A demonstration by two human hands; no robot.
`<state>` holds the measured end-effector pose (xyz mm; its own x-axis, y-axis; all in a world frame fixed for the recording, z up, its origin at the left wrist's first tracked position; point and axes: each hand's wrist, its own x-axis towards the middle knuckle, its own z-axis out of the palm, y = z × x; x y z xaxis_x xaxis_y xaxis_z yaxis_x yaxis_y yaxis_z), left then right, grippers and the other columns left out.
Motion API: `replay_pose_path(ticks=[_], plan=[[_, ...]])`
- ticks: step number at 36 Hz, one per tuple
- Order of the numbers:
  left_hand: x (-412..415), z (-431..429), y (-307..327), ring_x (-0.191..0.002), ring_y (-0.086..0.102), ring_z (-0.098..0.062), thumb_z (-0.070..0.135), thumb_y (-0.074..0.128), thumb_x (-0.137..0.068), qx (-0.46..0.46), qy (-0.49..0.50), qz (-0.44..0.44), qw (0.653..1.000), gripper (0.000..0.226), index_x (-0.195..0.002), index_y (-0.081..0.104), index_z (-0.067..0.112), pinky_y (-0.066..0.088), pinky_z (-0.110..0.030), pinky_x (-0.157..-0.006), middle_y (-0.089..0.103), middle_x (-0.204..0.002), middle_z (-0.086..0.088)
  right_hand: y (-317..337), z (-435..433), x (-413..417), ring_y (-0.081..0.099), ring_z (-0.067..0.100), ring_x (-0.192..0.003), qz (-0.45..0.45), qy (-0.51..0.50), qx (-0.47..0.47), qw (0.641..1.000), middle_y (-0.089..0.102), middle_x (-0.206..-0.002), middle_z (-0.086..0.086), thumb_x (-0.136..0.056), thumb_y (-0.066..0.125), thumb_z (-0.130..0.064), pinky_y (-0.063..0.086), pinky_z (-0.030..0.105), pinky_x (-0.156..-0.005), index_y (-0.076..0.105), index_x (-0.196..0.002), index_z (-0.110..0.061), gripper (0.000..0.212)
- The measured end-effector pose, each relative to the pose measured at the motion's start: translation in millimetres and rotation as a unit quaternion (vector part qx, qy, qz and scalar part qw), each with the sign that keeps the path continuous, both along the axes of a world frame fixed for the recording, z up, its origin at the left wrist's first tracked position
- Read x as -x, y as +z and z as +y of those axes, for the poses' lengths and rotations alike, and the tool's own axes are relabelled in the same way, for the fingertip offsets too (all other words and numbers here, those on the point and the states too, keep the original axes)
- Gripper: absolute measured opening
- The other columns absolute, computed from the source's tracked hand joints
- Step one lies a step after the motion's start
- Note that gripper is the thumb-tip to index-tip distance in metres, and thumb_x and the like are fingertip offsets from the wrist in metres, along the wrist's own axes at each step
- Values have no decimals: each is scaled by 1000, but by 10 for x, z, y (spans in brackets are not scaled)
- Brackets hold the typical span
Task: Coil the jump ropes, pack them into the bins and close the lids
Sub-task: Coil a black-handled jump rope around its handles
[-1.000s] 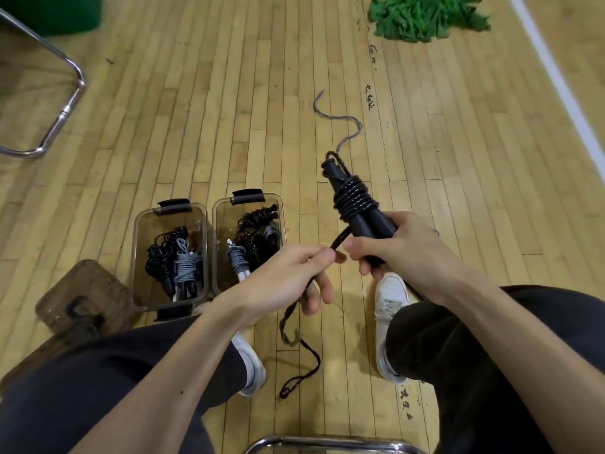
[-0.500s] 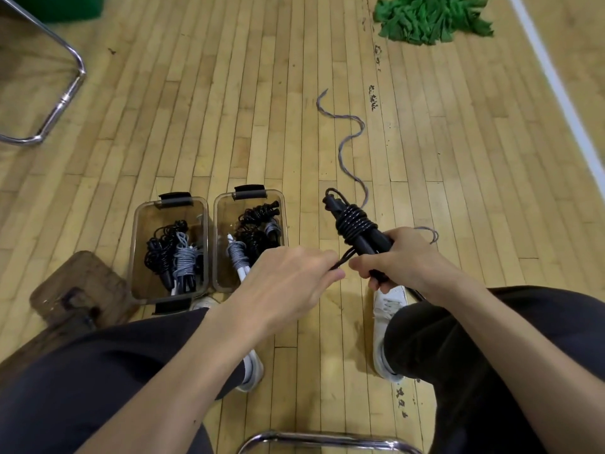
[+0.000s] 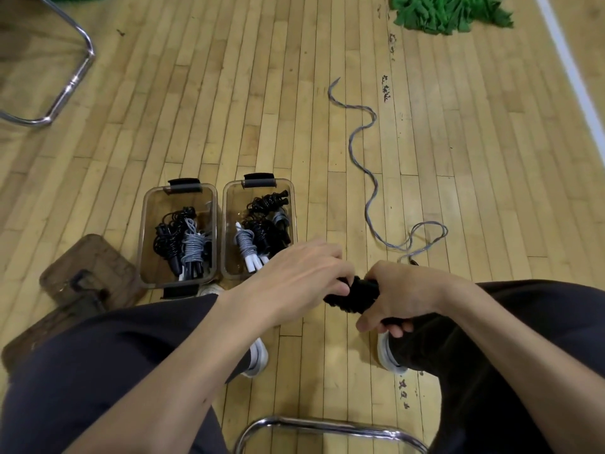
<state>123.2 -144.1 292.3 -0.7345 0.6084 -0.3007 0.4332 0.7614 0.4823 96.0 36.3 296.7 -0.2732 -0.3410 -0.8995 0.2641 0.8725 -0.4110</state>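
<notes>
A coiled black jump rope (image 3: 357,294) was clasped in the right grip (image 3: 404,294) and pinched by the left grip (image 3: 294,280) at 6 o'clock. Two open bins (image 3: 293,211) were set side by side at 9 o'clock, a grey rope (image 3: 369,194) sprawled at 1 o'clock.

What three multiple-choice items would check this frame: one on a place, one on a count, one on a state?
1. The loose grey rope lies:
A) in a bin
B) on the floor, right of the right bin
C) across a lap

2. Clear bins in view:
A) one
B) two
C) three

3. The bins are:
A) both open
B) both lidded
C) one lidded

Key:
1 B, it snakes over the floor, outside both bins.
2 B, the left bin and right bin stand side by side.
3 A, coiled ropes show through both open tops.
</notes>
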Motion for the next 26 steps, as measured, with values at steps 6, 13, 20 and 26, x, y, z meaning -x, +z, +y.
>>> replay_pose_path(ticks=[6,13,20,26], plan=[[22,-12,-29,-102,44,-10,38,58,-99,-54,25,-62,996,15,-104,63,25,42,-35,-91,53,-101,10,18,2,-11,53,8,-41,-17,70,34,997,62,-54,-3,-86,75,-9,47,19,-48,64,-88,-4,13],[55,12,-20,-93,58,-5,35,75,-87,-124,59,-185,973,12,-91,67,27,51,-37,-87,64,-93,13,8,-19,-87,56,10,-47,-51,128,68,988,64,-57,-5,-85,78,-11,45,19,-45,59,-101,-11,25],[125,-60,52,-84,65,-5,20,76,-87,-222,79,-328,915,7,-89,72,14,50,-23,-80,71,-85,7,116,16,-80,54,6,-47,-71,137,154,976,62,-52,-9,-85,80,-13,40,24,-52,58,-75,-23,26],[208,-125,145,-81,62,-3,26,69,-87,-300,121,-357,876,4,-84,69,22,48,-22,-77,67,-81,14,223,65,-21,60,9,-56,-65,46,268,960,65,-59,-8,-83,79,-5,43,29,-62,70,-65,-37,38]])
